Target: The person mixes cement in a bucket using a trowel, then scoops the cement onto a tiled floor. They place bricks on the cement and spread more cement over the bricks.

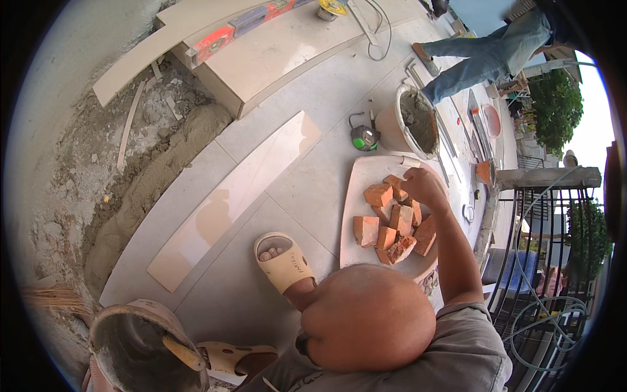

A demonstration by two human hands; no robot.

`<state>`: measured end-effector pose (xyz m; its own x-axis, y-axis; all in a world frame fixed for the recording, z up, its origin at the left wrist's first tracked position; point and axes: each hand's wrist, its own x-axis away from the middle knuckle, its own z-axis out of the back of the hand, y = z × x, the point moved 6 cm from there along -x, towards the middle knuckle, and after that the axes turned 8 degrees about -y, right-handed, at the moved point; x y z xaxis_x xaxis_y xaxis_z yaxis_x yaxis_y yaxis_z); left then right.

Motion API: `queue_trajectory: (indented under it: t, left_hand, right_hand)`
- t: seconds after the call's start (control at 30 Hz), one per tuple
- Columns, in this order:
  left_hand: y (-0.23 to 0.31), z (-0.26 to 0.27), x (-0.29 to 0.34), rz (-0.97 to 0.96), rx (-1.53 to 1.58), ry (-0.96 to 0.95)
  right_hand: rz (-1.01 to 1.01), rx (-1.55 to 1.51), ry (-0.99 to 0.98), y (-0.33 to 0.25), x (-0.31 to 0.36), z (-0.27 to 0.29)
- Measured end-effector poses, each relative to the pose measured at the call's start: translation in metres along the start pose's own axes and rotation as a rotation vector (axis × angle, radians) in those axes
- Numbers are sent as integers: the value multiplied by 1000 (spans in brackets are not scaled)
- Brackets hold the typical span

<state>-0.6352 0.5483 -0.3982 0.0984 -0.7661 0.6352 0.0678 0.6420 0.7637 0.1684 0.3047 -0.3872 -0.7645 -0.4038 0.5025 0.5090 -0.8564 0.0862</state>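
My right hand (425, 187) reaches over a pale, shallow tub (353, 196) that holds several broken red brick pieces (403, 219). Its fingers are curled in at a brick piece (394, 185) near the tub's far side; the fingertips are partly hidden. My left hand is out of view. My bare bent knee (369, 326) covers the near edge of the tub, and my sandalled foot (284, 262) stands to its left.
At lower left stands a mortar-stained bucket (104, 313) with a wooden-handled tool (183, 353). A long tile strip (228, 208) lies beside wet mortar (157, 166). Beyond the tub are a tape measure (364, 138), a mortar bucket (390, 124) and another person's legs (483, 62). A red level (219, 46) rests on a tiled step.
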Motion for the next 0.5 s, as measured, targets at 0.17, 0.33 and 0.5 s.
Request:
queue_trajectory:
  t: [0.17, 0.33, 0.5]
  left_hand:
    - [1, -25, -45, -2, -42, -42]
    - [1, -38, -56, 7, -79, -63]
    - [-1, -46, -63, 12, -89, -67]
  right_hand:
    - [-120, -68, 77, 79, 12, -51]
    - [-442, -66, 444, 190, 37, -36]
    - [-840, -467, 184, 296, 93, -85]
